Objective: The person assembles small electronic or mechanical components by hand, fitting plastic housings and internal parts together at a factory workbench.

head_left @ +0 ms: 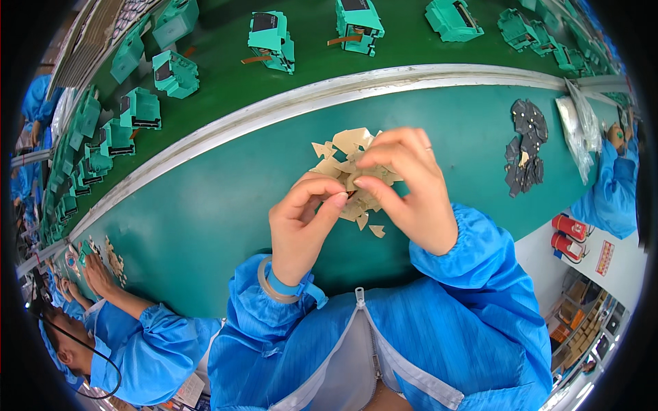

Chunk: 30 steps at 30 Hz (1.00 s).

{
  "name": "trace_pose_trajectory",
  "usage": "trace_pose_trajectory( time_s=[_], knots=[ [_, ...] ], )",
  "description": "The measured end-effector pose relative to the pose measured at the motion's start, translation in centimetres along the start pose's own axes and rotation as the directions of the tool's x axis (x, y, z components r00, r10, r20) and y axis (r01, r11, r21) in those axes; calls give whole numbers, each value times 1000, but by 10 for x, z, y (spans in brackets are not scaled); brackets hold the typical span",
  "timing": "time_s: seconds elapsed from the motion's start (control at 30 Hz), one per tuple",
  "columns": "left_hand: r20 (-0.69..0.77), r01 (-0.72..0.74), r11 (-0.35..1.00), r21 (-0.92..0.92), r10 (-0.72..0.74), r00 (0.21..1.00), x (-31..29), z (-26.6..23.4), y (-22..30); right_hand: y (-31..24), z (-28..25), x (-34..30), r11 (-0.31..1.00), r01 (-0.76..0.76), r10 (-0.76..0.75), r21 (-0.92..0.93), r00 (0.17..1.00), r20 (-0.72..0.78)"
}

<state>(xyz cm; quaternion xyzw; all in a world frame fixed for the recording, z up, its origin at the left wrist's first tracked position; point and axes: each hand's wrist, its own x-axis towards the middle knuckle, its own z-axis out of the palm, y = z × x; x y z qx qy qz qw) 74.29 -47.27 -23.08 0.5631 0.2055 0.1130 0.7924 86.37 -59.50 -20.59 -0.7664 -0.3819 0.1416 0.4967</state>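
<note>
Both of my hands meet over a loose pile of cream-coloured flat, angular pieces (351,140) on the green worktop. My left hand (301,212) is closed in a pinch, thumb against forefinger, with a tiny dark and reddish bit just showing at the fingertips. Close beside it, my right hand (415,188) has its thumb and fingers curled together at the same spot. What the right fingertips grip is too small and hidden to name. One stray cream-coloured piece (377,231) lies just below the pile. A blue wrist strap (286,286) circles my left wrist.
Beyond a metal rail (384,79), several turquoise plastic housings (271,41) stand on a green belt. Right of the pile lie black flat pieces (526,140) and clear plastic bags (579,130). A co-worker's arm (130,301) works at left; another person's sleeve (612,192) is at right.
</note>
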Motion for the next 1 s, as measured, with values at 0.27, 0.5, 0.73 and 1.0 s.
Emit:
trace_pose_trajectory(
  time_s=[0.27,0.5,0.73,1.0],
  knots=[
    [-22,-120,965,235,129,991,0,7,1,0,6,-8,997,47,-48,62,999,12],
    [-25,-211,898,387,239,971,2,10,0,0,4,-9,997,47,-49,62,998,27],
    [8,-177,904,388,189,982,2,11,2,5,3,-8,985,-66,53,160,995,85],
    [-112,-2,987,-159,-16,994,5,-5,-3,24,-26,7,879,-337,341,336,939,51]
  ],
)
